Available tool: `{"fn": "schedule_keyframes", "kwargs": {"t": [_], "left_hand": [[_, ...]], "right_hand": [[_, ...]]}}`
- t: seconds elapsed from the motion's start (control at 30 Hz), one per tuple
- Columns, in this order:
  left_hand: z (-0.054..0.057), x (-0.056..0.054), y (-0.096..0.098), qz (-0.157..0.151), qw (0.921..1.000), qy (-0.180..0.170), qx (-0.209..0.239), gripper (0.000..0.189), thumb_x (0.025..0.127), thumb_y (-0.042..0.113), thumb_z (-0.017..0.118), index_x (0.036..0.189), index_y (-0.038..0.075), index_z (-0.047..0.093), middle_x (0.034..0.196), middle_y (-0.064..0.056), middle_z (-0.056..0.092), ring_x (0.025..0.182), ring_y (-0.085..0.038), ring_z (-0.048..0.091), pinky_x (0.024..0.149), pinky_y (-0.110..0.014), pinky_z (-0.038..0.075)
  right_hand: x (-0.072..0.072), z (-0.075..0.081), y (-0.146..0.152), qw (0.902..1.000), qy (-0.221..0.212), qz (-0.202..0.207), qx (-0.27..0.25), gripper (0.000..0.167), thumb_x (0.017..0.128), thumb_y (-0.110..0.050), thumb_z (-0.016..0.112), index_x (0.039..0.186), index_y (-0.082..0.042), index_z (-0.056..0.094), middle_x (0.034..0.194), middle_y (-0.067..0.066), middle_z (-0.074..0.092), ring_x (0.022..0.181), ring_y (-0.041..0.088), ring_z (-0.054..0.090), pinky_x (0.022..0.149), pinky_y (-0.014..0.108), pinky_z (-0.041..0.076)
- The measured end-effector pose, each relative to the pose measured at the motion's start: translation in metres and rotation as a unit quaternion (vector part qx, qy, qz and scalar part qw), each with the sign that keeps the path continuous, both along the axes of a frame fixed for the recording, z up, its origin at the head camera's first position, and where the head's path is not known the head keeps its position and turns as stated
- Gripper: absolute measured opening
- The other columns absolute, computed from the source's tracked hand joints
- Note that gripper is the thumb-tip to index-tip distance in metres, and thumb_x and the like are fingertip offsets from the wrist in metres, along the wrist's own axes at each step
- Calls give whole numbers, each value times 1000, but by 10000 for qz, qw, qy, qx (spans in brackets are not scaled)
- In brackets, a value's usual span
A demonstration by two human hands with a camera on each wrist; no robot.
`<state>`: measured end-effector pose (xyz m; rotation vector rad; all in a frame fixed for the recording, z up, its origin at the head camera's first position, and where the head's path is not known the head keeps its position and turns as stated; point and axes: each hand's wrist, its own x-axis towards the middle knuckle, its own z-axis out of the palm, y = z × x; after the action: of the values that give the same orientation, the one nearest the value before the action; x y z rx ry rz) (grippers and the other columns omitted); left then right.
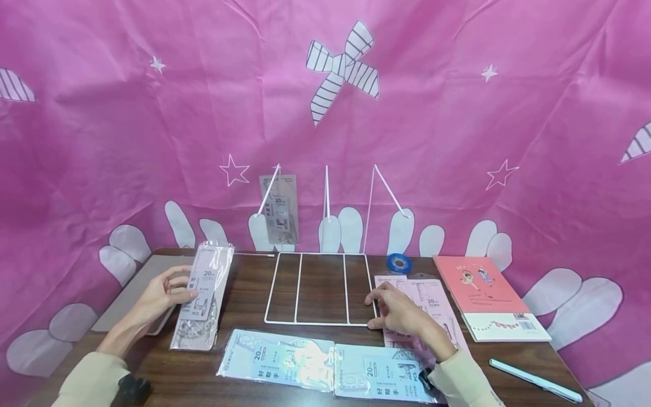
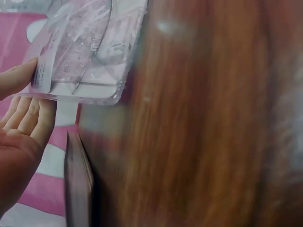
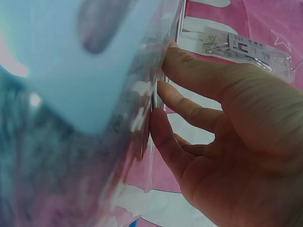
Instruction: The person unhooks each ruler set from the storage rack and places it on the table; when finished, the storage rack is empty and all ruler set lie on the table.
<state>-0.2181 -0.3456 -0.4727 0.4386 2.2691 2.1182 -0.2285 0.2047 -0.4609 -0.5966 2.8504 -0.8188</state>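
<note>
In the head view, my left hand (image 1: 170, 291) pinches a grey ruler set in a clear plastic packet (image 1: 203, 299), held tilted at the left of the table. The left wrist view shows the thumb on the face of this packet (image 2: 85, 52) and the fingers behind it. My right hand (image 1: 399, 311) holds the front right corner of a white wire rack (image 1: 321, 323), thumb and fingertips at its bar. A similar grey ruler packet (image 1: 280, 217) hangs on the rack's left hook. Two blue ruler packets (image 1: 280, 359) lie in front of the rack.
Pink ruler packets (image 1: 432, 302) lie partly under my right forearm. Blue tape (image 1: 399, 263) sits behind them. A red and white book (image 1: 483, 288) and a pale pen (image 1: 534, 380) lie at the right. A grey flat board (image 1: 132, 288) lies at the left, and a pink curtain (image 1: 432, 113) hangs behind.
</note>
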Motion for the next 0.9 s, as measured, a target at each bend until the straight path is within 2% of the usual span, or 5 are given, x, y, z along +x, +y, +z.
{"fn": "schedule_keyframes", "kwargs": {"t": [0.2, 0.33, 0.47, 0.57, 0.9], "left_hand": [[-8, -10, -8, 269, 9988, -219, -350, 68, 91, -14, 69, 145, -26, 30, 101, 4, 73, 86, -4, 68, 74, -21, 60], [-10, -16, -9, 615, 9947, -335, -753, 72, 92, -9, 72, 149, -22, 31, 113, -2, 74, 94, -2, 69, 79, -20, 60], [-8, -17, -5, 856, 9894, -200, -1152, 74, 90, -6, 74, 151, -18, 35, 129, -31, 64, 100, 2, 66, 84, -18, 58], [-7, -16, 0, 992, 9849, -49, -1419, 75, 88, -8, 75, 150, -18, 36, 135, -43, 55, 101, 4, 63, 86, -15, 56], [-3, -16, 11, 1250, 9731, 361, -1903, 76, 80, -19, 76, 145, -23, 38, 126, -46, 57, 100, -5, 67, 86, -15, 57]], "right_hand": [[-1, 0, 0, 10000, 2, 57, 6, 38, 78, -14, 92, 111, -13, 73, 108, 3, 56, 83, 14, 51, 73, 31, 46], [-2, 1, 0, 10000, 13, 83, 22, 38, 79, -15, 92, 112, -13, 73, 108, 3, 56, 83, 13, 51, 73, 31, 46], [-2, 3, 1, 9999, 60, 140, 3, 38, 79, -16, 92, 112, -13, 73, 108, 4, 55, 80, 13, 52, 71, 29, 45], [-1, 3, 2, 9998, 94, 198, -15, 39, 79, -16, 92, 112, -11, 73, 107, 5, 56, 79, 13, 51, 71, 29, 44], [-3, 1, 0, 10000, 11, 16, 59, 38, 80, -15, 92, 112, -13, 73, 107, 5, 56, 82, 15, 52, 74, 33, 45]]}}
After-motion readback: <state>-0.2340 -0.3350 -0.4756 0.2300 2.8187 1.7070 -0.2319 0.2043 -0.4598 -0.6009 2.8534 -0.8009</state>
